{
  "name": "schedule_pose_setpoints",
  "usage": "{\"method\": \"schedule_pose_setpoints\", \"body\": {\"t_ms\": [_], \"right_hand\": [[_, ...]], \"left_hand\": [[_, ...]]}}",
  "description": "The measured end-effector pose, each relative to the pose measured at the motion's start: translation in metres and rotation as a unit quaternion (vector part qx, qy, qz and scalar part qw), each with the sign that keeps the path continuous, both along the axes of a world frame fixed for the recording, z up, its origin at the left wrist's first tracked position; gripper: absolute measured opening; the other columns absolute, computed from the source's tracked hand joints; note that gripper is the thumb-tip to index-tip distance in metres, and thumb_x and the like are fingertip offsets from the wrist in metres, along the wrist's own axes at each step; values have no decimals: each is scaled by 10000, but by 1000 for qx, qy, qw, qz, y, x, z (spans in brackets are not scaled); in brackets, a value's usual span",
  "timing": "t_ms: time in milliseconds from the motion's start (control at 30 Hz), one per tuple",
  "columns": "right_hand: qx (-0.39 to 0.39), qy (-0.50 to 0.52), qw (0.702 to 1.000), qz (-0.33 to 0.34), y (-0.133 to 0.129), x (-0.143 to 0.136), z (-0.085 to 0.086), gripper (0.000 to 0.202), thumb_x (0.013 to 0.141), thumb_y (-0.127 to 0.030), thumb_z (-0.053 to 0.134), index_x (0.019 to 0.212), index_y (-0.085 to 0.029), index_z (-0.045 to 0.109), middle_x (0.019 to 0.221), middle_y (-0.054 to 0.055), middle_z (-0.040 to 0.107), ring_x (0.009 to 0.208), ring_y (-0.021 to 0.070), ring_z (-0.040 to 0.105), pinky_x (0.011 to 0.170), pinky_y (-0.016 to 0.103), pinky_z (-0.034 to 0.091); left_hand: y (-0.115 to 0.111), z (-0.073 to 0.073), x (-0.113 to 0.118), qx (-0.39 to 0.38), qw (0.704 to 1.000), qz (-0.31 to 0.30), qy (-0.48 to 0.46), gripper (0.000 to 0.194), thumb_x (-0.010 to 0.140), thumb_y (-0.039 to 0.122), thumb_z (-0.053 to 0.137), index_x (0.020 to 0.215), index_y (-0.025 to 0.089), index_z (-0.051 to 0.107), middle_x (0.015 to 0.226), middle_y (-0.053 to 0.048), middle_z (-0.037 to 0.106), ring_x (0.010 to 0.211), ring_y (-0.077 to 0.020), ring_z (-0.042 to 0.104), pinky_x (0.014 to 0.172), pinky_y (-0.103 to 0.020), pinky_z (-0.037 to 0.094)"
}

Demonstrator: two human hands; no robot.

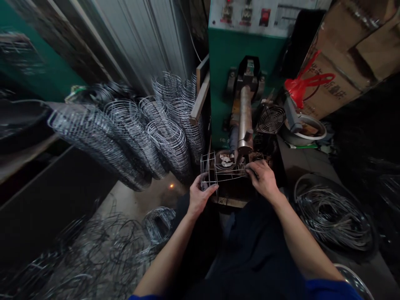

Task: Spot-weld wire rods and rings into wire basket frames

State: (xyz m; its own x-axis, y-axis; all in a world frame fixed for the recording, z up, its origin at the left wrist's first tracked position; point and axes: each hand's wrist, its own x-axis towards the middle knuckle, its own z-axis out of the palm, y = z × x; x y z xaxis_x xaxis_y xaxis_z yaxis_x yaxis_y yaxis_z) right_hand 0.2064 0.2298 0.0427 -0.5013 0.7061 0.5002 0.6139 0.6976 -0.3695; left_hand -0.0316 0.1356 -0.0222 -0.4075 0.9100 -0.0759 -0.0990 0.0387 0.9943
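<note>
Between my two hands is a small wire frame (208, 164), made of thin metal rods with a looped left end. My left hand (200, 196) grips that looped end, thumb stretched along it. At the other end, my right hand (261, 177) pinches the wires with fingertips pressed together, close under the machine's tip. The green welding machine (245, 118), with a thick metal cylinder arm pointing down at me, stands right over the frame. Behind the wires sits a round dish (225, 160) with pale scraps in it.
Stacks of nested wire baskets (170, 139) lean at the left. Loose wires (109, 246) litter the floor, where an orange spark (171, 186) glows. On the right are a coil of wire rods (331, 216), a white basin (304, 135), a red plastic bag (296, 92) and cardboard boxes (337, 79).
</note>
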Motion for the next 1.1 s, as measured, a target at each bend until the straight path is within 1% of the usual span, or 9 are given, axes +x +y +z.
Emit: {"method": "schedule_pose_setpoints", "body": {"t_ms": [167,333,467,600,733,967,1100], "right_hand": [[-7,2,1000,10,0,0,2,150,965,-219,496,944,-214,645,897,70,665,893,248,552,824,383,460],[-5,22,1000,2,-2,-1,3,127,960,-209,513,922,-215,633,889,61,677,877,243,562,808,373,463],[-4,29,1000,-9,-3,-2,3,131,958,-211,517,925,-218,644,898,63,685,879,245,567,808,377,463],[-8,28,999,-14,2,-6,2,139,966,-232,514,927,-216,647,899,64,684,893,248,561,805,373,462],[-6,36,999,-13,11,-9,1,137,965,-234,519,921,-217,648,891,64,682,875,245,563,811,380,458],[-8,44,999,-14,12,-11,3,153,972,-249,515,923,-208,654,903,70,689,892,247,569,813,375,460],[-21,49,998,-21,11,-12,3,182,978,-274,507,906,-219,665,880,62,695,874,244,579,806,375,459]], "left_hand": [[1,-3,-3,2,1000,-6,10,579,650,389,851,1148,166,658,608,90,394,532,-66,343,496,-177,308],[1,-4,-2,10,1000,-1,3,576,638,398,854,1131,165,668,604,91,421,506,-61,337,492,-182,328],[3,-7,-2,9,1000,3,-1,580,639,410,850,1127,158,665,581,101,390,494,-59,325,476,-180,300],[10,-7,-6,4,1000,5,1,602,629,423,849,1135,156,661,586,101,383,502,-61,324,475,-180,282],[20,-3,-12,19,999,11,25,606,613,413,862,1125,153,670,599,93,383,525,-66,338,494,-185,286],[29,-3,-22,33,998,-20,56,611,638,391,856,1167,153,662,612,84,393,537,-70,337,503,-188,297],[32,-6,-23,31,998,-29,39,628,634,404,858,1175,156,658,594,93,374,515,-65,328,489,-189,293]]}}
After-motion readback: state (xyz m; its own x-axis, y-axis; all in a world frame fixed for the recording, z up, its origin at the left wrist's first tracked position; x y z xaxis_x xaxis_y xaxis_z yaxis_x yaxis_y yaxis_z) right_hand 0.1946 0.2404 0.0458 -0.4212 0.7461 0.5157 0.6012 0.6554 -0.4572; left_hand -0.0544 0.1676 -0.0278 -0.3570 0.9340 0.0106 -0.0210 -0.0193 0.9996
